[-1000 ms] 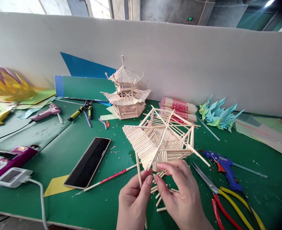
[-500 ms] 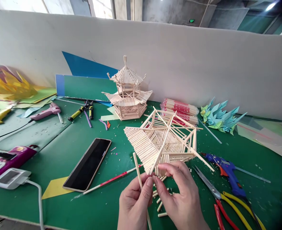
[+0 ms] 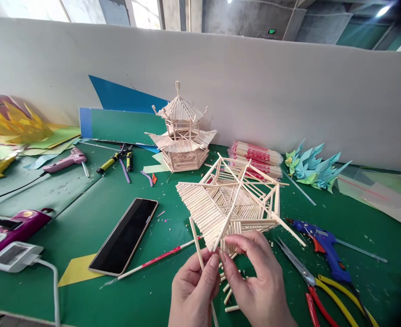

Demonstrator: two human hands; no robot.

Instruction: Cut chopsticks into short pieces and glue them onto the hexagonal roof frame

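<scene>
A half-built pavilion model [image 3: 200, 206] of pale wooden sticks stands before me, its near left roof side covered with sticks laid in a row. My left hand [image 3: 195, 284] is closed at the model's front corner, with a loose wooden stick [image 3: 197, 243] slanting up through its grip. Beside it, my right hand [image 3: 260, 277] has thumb and forefinger drawn together at the same corner, the forefinger against the roof sticks. Whatever lies between those fingertips is too small to make out. Short cut sticks [image 3: 232, 308] lie on the table below, partly hidden by my hands.
Behind stands a finished stick pagoda [image 3: 182, 136], near packed stick bundles [image 3: 255, 156]. To the right lie a blue glue gun [image 3: 323, 240], scissors [image 3: 298, 263] and yellow-handled pliers [image 3: 343, 299]. A phone [image 3: 125, 236], power strip [image 3: 14, 231] and pink glue gun [image 3: 66, 161] are left.
Both hands stay at the model's corner with barely any shift. A rounded brownish shape has appeared at the far left edge, by the yellow handle.
</scene>
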